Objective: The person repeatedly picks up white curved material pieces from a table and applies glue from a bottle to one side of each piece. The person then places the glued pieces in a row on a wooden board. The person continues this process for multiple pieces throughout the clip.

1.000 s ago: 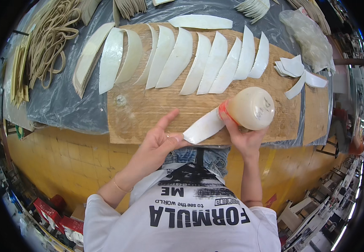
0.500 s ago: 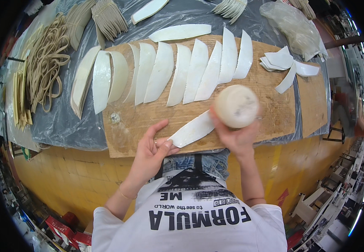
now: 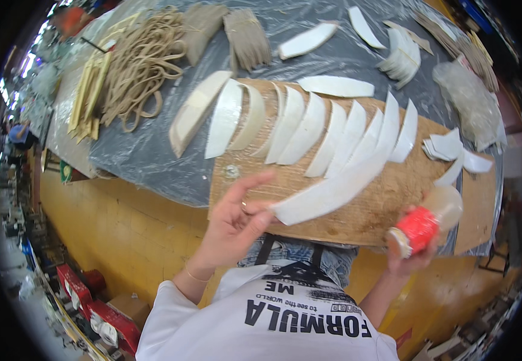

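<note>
My left hand (image 3: 237, 222) pinches the near end of a long curved white strip (image 3: 327, 195) between thumb and fingers. The strip slants up and right over a brown board (image 3: 261, 186), its far end overlapping the row of white curved pieces (image 3: 300, 135). Off the board's near right edge, my right hand (image 3: 414, 260) is wrapped round a bottle (image 3: 418, 230) with a red band and a translucent body. The bottle lies tilted in the grip, its pale body pointing up and right, somewhat blurred. What it contains is hard to make out.
Small white pieces (image 3: 447, 147) lie in a pile on the right, near a crumpled clear plastic bag (image 3: 468, 105). Tan bundles (image 3: 247, 39) and looped cords (image 3: 143, 63) occupy the far left of the plastic-covered table (image 3: 146, 159). More white pieces (image 3: 308, 40) lie at the back.
My right hand has swung right with the bottle, away from the strip, and the bottle has turned to show its red side. The strip now shows at greater length. The whole view has shifted and tilted.
</note>
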A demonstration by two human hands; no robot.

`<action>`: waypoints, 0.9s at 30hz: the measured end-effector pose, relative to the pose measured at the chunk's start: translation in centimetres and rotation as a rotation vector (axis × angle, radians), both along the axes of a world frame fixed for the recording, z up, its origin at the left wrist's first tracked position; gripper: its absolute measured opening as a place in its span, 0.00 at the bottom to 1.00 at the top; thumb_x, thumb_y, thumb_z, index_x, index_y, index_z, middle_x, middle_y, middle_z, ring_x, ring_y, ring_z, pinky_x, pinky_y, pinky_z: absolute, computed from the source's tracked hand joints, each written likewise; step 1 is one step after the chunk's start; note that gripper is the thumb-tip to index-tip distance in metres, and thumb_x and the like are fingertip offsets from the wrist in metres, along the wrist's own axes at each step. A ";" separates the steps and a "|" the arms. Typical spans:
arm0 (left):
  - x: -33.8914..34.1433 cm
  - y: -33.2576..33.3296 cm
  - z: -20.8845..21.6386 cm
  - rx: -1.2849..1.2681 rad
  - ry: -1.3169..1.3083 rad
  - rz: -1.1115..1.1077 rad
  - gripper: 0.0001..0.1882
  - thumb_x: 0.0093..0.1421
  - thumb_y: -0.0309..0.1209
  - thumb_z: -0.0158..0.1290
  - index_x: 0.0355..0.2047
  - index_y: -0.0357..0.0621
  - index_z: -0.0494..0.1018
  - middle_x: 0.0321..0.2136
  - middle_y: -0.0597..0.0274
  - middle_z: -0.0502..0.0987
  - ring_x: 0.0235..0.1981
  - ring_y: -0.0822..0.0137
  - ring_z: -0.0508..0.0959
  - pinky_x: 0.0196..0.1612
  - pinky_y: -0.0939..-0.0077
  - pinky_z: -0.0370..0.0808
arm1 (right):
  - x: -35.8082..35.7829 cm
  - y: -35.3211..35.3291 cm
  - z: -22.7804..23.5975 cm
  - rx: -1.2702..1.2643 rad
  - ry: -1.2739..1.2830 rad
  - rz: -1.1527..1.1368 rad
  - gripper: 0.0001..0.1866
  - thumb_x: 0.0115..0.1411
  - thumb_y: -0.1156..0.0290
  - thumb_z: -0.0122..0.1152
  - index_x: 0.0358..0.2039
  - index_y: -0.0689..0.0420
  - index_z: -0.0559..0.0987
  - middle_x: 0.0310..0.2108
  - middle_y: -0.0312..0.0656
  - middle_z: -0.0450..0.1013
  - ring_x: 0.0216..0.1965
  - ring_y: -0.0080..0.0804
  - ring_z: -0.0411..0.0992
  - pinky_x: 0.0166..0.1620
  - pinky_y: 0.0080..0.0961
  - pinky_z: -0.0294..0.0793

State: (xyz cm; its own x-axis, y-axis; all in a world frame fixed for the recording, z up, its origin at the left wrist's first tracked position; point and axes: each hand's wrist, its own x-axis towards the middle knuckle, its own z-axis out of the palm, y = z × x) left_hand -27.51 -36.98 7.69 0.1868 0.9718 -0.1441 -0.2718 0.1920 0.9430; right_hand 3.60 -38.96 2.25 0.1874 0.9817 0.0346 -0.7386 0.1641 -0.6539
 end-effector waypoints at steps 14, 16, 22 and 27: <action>-3.4 11.9 0.5 0.376 0.341 0.287 0.15 0.67 0.22 0.44 0.52 0.31 0.67 0.44 0.50 0.77 0.44 0.68 0.78 0.50 0.74 0.77 | 3.5 0.1 -1.2 -0.161 -0.103 -0.352 0.34 0.63 0.55 0.54 0.62 0.63 0.60 0.58 0.50 0.65 0.58 0.43 0.65 0.58 0.39 0.67; -3.4 14.6 1.0 0.375 0.312 0.110 0.14 0.66 0.21 0.45 0.51 0.32 0.68 0.43 0.52 0.78 0.44 0.69 0.78 0.49 0.76 0.76 | 4.0 -0.2 -1.4 -0.165 -0.063 -0.374 0.33 0.63 0.56 0.54 0.62 0.63 0.61 0.57 0.49 0.65 0.58 0.42 0.65 0.58 0.39 0.67; -5.1 22.6 0.7 0.268 0.397 -0.230 0.13 0.67 0.24 0.44 0.50 0.33 0.68 0.42 0.59 0.76 0.41 0.72 0.78 0.49 0.76 0.77 | 5.1 -0.7 -1.5 -0.155 0.008 -0.401 0.31 0.63 0.58 0.55 0.61 0.62 0.62 0.56 0.47 0.66 0.59 0.43 0.64 0.60 0.40 0.65; -6.3 27.4 -2.5 0.059 0.359 -0.278 0.11 0.67 0.25 0.45 0.48 0.36 0.69 0.42 0.64 0.74 0.41 0.77 0.76 0.46 0.80 0.77 | 5.5 -0.7 -1.7 -0.183 0.047 -0.450 0.28 0.65 0.58 0.53 0.60 0.59 0.63 0.55 0.45 0.68 0.56 0.41 0.67 0.55 0.38 0.72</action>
